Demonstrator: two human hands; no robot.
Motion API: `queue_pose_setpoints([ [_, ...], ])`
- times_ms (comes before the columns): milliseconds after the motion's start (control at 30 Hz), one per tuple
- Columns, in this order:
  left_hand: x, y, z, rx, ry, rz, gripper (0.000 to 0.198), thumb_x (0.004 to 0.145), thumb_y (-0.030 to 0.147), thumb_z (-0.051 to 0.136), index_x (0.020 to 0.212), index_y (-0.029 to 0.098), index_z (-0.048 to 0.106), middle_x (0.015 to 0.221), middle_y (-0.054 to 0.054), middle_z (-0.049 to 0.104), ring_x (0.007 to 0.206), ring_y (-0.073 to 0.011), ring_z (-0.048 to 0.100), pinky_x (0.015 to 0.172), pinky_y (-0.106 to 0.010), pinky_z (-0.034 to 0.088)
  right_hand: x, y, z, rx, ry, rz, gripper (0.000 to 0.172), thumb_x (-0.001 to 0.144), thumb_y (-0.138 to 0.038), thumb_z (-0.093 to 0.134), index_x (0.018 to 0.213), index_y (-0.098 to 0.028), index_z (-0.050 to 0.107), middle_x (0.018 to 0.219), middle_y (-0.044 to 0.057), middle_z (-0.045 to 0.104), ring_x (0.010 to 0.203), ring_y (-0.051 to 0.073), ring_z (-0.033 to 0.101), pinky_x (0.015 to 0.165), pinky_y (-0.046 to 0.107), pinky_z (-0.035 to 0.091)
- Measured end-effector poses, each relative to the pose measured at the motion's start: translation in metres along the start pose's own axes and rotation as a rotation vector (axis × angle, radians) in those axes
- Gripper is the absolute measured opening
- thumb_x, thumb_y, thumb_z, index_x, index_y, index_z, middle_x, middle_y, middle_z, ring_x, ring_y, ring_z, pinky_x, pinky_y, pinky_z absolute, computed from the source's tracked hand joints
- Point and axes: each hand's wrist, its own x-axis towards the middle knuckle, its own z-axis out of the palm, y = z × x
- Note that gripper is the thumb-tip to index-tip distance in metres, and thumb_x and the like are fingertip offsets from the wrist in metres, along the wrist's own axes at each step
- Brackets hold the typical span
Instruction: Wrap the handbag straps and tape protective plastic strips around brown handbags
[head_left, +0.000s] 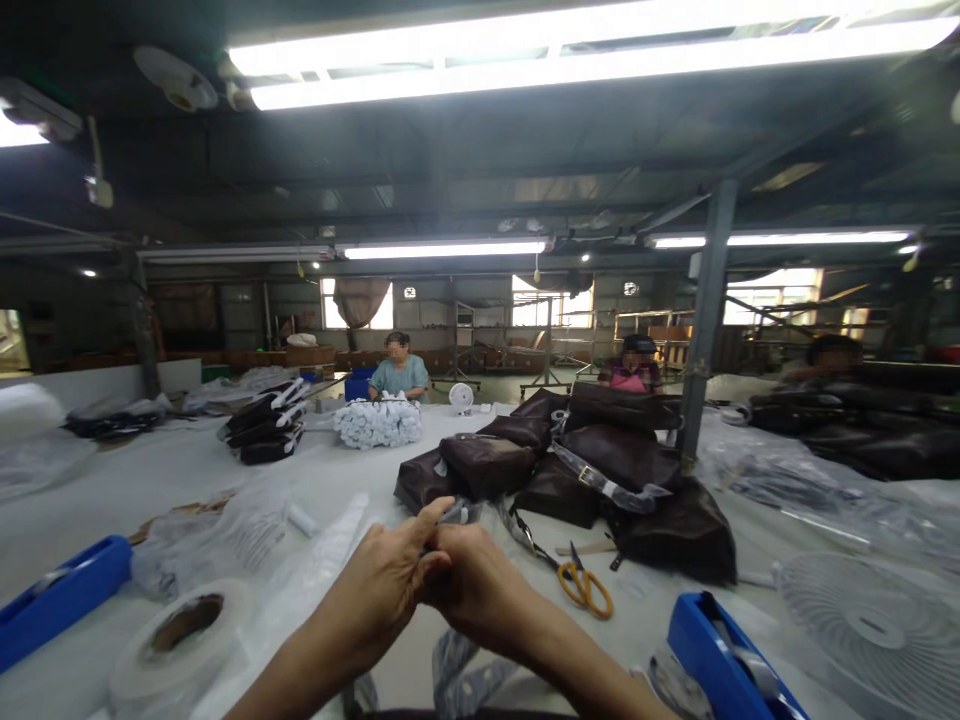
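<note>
My left hand and my right hand meet in the middle of the view, above the near part of the table. Both are closed, thumbs and fingers pressed together. What they grip is hidden between them. A bit of clear plastic shows just beyond the knuckles. Below my wrists lies a strap wrapped in clear plastic, with a dark edge at the bottom of the view. Scissors with orange handles lie to the right of my right hand. Past the hands is a pile of dark brown leather bags.
Blue tape dispensers stand at left and right. A white roll and plastic sheeting lie left; a white fan is at right. Further off are a white bundle, a post and several people.
</note>
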Motion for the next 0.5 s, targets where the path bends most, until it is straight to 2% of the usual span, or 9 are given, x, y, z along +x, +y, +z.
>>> queue_pose_setpoints([
  [100, -0.003, -0.001, -0.003, -0.242, -0.127, -0.070, 0.061, 0.082, 0.044, 0.063, 0.138, 0.026, 0.048, 0.076, -0.005, 0.067, 0.064, -0.0205, 0.058, 0.064, -0.026, 0.043, -0.001, -0.006, 0.000, 0.009, -0.036, 0.000, 0.011, 0.072, -0.007, 0.057, 0.073, -0.016, 0.063, 0.069, 0.000, 0.067, 0.059, 0.011, 0.058, 0.056, 0.018, 0.040],
  [200, -0.005, -0.005, -0.001, -0.524, -0.126, -0.155, 0.073, 0.073, 0.046, 0.074, 0.136, 0.022, 0.048, 0.084, -0.008, 0.070, 0.076, -0.0231, 0.064, 0.065, -0.026, 0.047, -0.003, -0.011, 0.003, 0.076, -0.068, -0.007, 0.016, 0.074, -0.007, 0.058, 0.081, -0.019, 0.065, 0.076, -0.001, 0.071, 0.064, 0.012, 0.063, 0.060, 0.018, 0.042],
  [300, -0.006, -0.012, 0.006, -0.639, -0.115, -0.234, 0.060, 0.068, 0.052, 0.076, 0.116, 0.019, 0.062, 0.086, -0.009, 0.069, 0.081, -0.0240, 0.065, 0.065, -0.025, 0.049, -0.003, -0.008, 0.008, 0.088, -0.060, 0.034, 0.020, 0.071, -0.011, 0.066, 0.087, -0.021, 0.065, 0.082, 0.000, 0.073, 0.070, 0.014, 0.067, 0.062, 0.019, 0.044],
  [367, -0.008, -0.018, 0.012, -0.628, -0.101, -0.264, 0.049, 0.073, 0.057, 0.069, 0.096, 0.015, 0.068, 0.076, -0.007, 0.067, 0.072, -0.0200, 0.063, 0.060, -0.023, 0.045, -0.002, -0.004, 0.010, 0.024, -0.023, 0.096, 0.039, 0.066, -0.019, 0.075, 0.102, -0.021, 0.061, 0.088, 0.002, 0.073, 0.076, 0.018, 0.068, 0.063, 0.021, 0.045],
  [433, -0.010, -0.025, 0.016, -0.629, -0.056, -0.310, 0.051, 0.075, 0.063, 0.063, 0.078, 0.012, 0.068, 0.064, -0.005, 0.064, 0.059, -0.0149, 0.058, 0.053, -0.020, 0.040, 0.000, 0.000, 0.009, -0.088, -0.025, 0.152, 0.052, 0.063, -0.032, 0.080, 0.109, -0.020, 0.059, 0.089, 0.005, 0.073, 0.079, 0.022, 0.069, 0.062, 0.024, 0.044],
  [500, -0.012, -0.032, 0.018, -0.662, 0.008, -0.360, 0.055, 0.074, 0.066, 0.062, 0.067, 0.012, 0.064, 0.056, -0.003, 0.059, 0.049, -0.0108, 0.051, 0.048, -0.020, 0.034, 0.003, 0.003, 0.004, -0.177, -0.071, 0.174, 0.052, 0.063, -0.047, 0.081, 0.104, -0.021, 0.063, 0.084, 0.005, 0.072, 0.079, 0.024, 0.069, 0.061, 0.025, 0.042],
])
